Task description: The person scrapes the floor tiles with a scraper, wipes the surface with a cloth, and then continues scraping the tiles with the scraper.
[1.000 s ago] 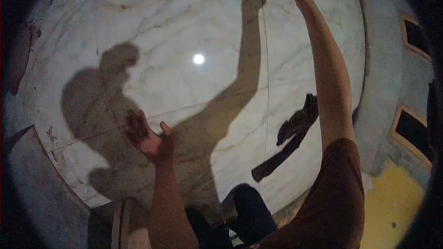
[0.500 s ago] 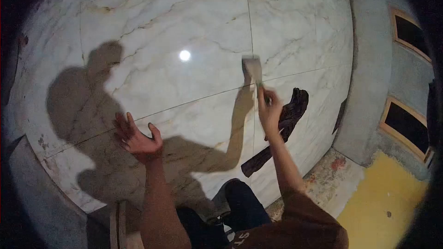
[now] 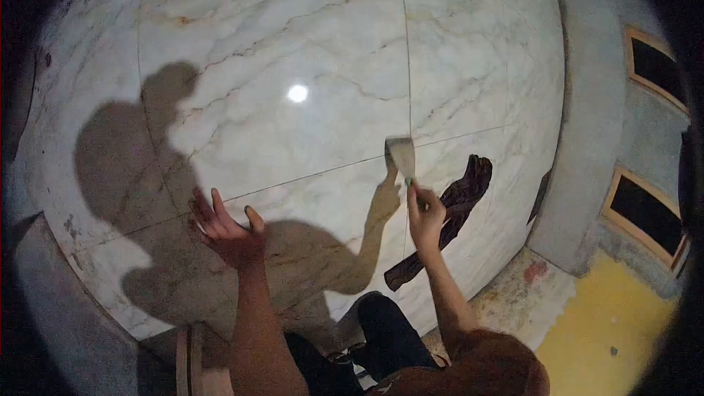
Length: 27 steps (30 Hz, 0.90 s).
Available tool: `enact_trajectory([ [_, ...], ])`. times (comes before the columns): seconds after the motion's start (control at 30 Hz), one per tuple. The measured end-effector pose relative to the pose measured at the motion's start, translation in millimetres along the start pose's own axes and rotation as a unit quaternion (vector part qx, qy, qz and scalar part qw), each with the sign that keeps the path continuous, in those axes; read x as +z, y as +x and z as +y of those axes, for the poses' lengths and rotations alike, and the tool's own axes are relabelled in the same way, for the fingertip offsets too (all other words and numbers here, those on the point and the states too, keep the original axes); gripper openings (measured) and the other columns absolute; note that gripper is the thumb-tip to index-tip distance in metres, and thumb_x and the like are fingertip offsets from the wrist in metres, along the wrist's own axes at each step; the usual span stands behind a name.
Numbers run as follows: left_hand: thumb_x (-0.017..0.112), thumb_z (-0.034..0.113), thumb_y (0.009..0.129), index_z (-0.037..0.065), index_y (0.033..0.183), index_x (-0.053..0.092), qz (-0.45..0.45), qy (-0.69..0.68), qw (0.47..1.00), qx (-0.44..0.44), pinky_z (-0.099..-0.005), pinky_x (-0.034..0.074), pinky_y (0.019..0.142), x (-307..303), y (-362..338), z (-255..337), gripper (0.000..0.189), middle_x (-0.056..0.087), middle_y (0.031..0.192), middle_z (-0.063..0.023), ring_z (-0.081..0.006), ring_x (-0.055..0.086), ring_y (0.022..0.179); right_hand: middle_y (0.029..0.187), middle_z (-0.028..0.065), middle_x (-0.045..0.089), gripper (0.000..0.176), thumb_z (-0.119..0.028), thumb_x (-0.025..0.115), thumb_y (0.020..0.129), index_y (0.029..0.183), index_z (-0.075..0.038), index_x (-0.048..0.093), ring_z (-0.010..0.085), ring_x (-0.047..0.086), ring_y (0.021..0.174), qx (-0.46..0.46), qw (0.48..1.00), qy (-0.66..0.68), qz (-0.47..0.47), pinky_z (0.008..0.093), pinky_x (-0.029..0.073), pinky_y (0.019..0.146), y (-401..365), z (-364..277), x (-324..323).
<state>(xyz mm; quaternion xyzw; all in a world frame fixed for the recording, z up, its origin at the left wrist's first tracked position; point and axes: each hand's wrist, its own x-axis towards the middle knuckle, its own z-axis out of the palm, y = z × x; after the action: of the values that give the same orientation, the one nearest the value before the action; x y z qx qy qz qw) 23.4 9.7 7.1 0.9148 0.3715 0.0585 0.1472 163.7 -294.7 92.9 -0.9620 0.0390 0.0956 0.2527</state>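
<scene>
My right hand (image 3: 425,216) grips the handle end of a putty knife (image 3: 401,155), its wide flat blade pointing away from me. The blade overlaps the spot where two joint lines cross on the marbled tile surface (image 3: 308,51). Just right of that hand lies a crumpled dark brown cloth (image 3: 473,183), partly hidden behind the hand and wrist. My left hand (image 3: 231,235) is empty, held over the tiles at the lower left with its fingers apart. Shadows of my head and arms fall across the tiles.
A grey wall with wood-framed dark openings (image 3: 645,207) runs along the right. Below it the floor carries a yellow patch (image 3: 612,330). My knees (image 3: 389,323) are at the bottom edge, beside a wooden piece (image 3: 189,359).
The putty knife and my right hand have come down toward me, from above the cross joint line to around it. My left hand has shifted slightly down and right, still empty.
</scene>
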Motion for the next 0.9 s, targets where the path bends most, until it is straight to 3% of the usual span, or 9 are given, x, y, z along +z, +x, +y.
enact_trajectory([
  [0.07,0.059,0.031,0.081,0.003,0.144,0.045,-0.02,0.012,1.0,0.0,-0.0606,0.023,0.114,-2.5,-0.5,1.9,0.07,0.035,0.155,-0.0203,-0.0397,0.03,0.146,0.086,0.009,0.071,0.023,-0.013,0.067,0.096,0.106,0.008,0.069,0.0071,0.058,0.078,0.071,0.997,0.027,-0.019,0.025,0.05,0.071,-11.3,-0.1,-4.4],
  [0.2,0.06,0.03,0.081,0.002,0.143,0.046,-0.015,0.015,1.0,0.006,-0.0606,0.021,0.115,-1.6,-6.2,1.9,0.07,0.036,0.155,-0.0207,-0.0391,0.031,0.146,0.089,0.0107,0.073,0.022,-0.011,0.068,0.094,0.105,0.008,0.069,0.0089,0.061,0.079,0.022,0.998,0.065,-0.009,0.0253,0.05,0.073,34.2,-19.5,-5.0],
  [0.3,0.06,0.031,0.08,0.002,0.143,0.046,0.0,0.001,1.0,0.005,-0.0609,0.021,0.115,-2.5,0.5,0.2,0.071,0.036,0.155,-0.0209,-0.0399,0.031,0.145,0.09,0.0116,0.073,0.023,-0.013,0.069,0.094,0.105,0.007,0.069,0.0092,0.061,0.078,-0.017,0.999,0.045,-0.001,0.0269,0.051,0.072,11.3,20.0,-0.2],
  [0.47,0.061,0.026,0.085,0.001,0.146,0.04,-0.024,0.001,1.0,0.01,-0.0568,0.015,0.121,-4.9,-1.9,4.9,0.069,0.038,0.152,-0.0237,-0.0437,0.03,0.144,0.091,0.013,0.074,0.022,-0.011,0.07,0.093,0.105,0.007,0.07,0.0076,0.061,0.079,0.015,0.999,0.0,-0.043,0.0257,0.051,0.07,44.0,-9.8,-22.0],
  [0.5,0.061,0.026,0.085,0.001,0.146,0.04,-0.025,0.0,1.0,0.01,-0.0568,0.015,0.121,-5.2,-2.3,4.8,0.069,0.038,0.152,-0.0237,-0.0437,0.03,0.144,0.092,0.0088,0.073,0.022,-0.012,0.068,0.095,0.106,0.006,0.07,0.0091,0.061,0.085,0.036,0.997,0.042,-0.054,0.0277,0.051,0.081,45.5,-22.5,-27.0],
  [0.6,0.061,0.027,0.086,0.0,0.145,0.04,-0.017,-0.003,1.0,0.013,-0.0577,0.015,0.12,-4.2,-1.6,1.0,0.068,0.037,0.153,-0.023,-0.0436,0.029,0.144,0.088,0.0093,0.072,0.023,-0.014,0.068,0.095,0.106,0.006,0.07,0.0083,0.06,0.082,0.029,0.997,0.059,-0.039,0.0271,0.05,0.077,24.8,6.5,-20.0],
  [0.63,0.058,0.029,0.086,0.001,0.145,0.042,-0.004,0.006,1.0,0.021,-0.0582,0.016,0.119,-1.9,-1.5,-1.2,0.068,0.036,0.154,-0.0215,-0.0413,0.03,0.145,0.084,0.0074,0.071,0.022,-0.014,0.068,0.095,0.104,0.006,0.07,0.0067,0.056,0.078,-0.036,0.999,0.006,-0.014,0.0252,0.047,0.07,24.1,7.1,-17.3],
  [0.77,0.057,0.03,0.086,0.002,0.145,0.044,-0.006,-0.008,1.0,0.01,-0.0583,0.018,0.118,-0.9,-2.5,0.4,0.067,0.035,0.156,-0.0196,-0.0392,0.031,0.145,0.084,0.0045,0.069,0.021,-0.014,0.069,0.095,0.101,0.006,0.07,0.0065,0.055,0.076,0.008,0.999,0.025,-0.032,0.0258,0.048,0.068,50.4,-15.4,-20.0],
  [0.9,0.058,0.027,0.085,0.001,0.145,0.044,-0.003,-0.006,1.0,0.013,-0.0588,0.017,0.118,-6.1,0.1,3.4,0.066,0.034,0.157,-0.0201,-0.0392,0.031,0.145,0.082,0.0055,0.069,0.023,-0.015,0.069,0.095,0.104,0.006,0.07,0.0068,0.055,0.077,-0.019,0.999,0.029,-0.021,0.0257,0.048,0.07,24.8,17.9,-16.2],
])
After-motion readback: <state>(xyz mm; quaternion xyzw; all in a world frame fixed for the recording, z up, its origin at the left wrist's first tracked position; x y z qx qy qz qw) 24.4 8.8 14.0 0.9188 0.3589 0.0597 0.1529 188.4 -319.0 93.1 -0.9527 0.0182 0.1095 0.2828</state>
